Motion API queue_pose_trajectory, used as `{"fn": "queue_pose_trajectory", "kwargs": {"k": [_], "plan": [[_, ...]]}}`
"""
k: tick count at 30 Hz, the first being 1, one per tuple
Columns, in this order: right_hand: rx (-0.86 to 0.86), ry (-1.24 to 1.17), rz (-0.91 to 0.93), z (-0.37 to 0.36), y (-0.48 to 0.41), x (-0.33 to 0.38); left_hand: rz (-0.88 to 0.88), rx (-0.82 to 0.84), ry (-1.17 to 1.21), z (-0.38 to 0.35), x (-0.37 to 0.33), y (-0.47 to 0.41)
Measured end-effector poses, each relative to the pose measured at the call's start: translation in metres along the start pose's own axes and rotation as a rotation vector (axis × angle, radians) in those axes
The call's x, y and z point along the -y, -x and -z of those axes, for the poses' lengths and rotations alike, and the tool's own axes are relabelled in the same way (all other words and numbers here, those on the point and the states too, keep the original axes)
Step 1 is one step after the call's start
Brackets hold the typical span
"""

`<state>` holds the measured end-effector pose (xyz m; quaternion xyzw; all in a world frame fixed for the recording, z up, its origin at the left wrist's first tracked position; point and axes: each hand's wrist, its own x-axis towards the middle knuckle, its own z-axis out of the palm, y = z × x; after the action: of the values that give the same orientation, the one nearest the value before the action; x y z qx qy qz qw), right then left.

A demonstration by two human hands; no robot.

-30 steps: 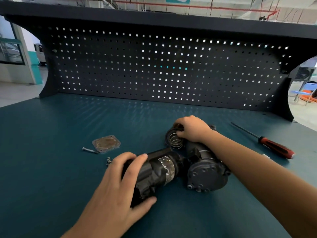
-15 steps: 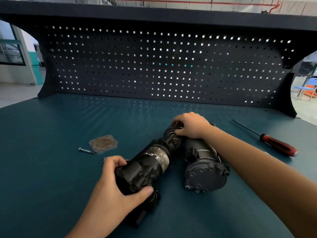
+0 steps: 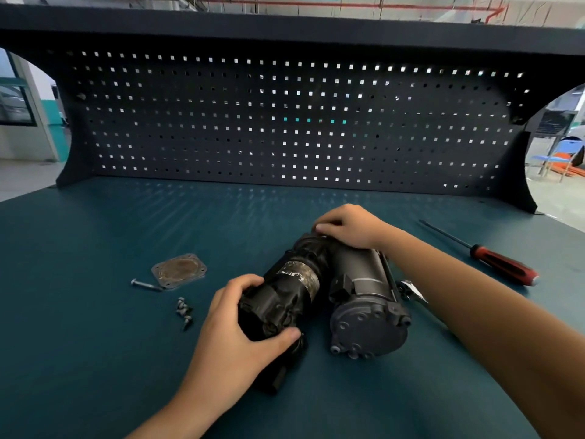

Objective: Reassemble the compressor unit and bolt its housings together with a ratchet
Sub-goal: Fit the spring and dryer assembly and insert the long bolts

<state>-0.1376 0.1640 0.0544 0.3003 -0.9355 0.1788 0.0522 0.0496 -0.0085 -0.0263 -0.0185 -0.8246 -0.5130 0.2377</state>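
Two housings lie side by side mid-bench, far ends touching. Your left hand clamps the near end of the black housing; your right hand curls over the grey housing at its twelve o'clock end. At nine o'clock lie one plate, one long bolt and about three small screws; at two o'clock, one screwdriver.

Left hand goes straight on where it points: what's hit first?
Left hand grips the black housing; straight on along it, the right hand at the far end looks first, though depth is unclear.
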Motion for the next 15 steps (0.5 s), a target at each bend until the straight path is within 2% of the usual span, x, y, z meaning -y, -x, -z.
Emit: {"fn": "queue_pose_trajectory", "kwargs": {"k": [1,3,6,8,15], "plan": [[-0.067,-0.089,-0.043,0.001,0.002,-0.006,-0.008,-0.002,-0.015,-0.002,0.000,-0.002],[-0.180,-0.113,-0.151,-0.001,0.006,-0.018,-0.054,-0.009,-0.060,-0.007,-0.001,-0.005],[-0.135,-0.035,-0.270,-0.007,0.006,-0.025,-0.113,-0.006,-0.124,-0.014,-0.004,-0.011],[-0.109,-0.074,-0.308,-0.008,0.003,-0.025,-0.149,0.029,-0.169,-0.018,-0.009,-0.018],[-0.165,-0.109,-0.306,-0.012,0.003,-0.030,-0.280,0.214,-0.314,-0.023,-0.017,-0.037]]}}
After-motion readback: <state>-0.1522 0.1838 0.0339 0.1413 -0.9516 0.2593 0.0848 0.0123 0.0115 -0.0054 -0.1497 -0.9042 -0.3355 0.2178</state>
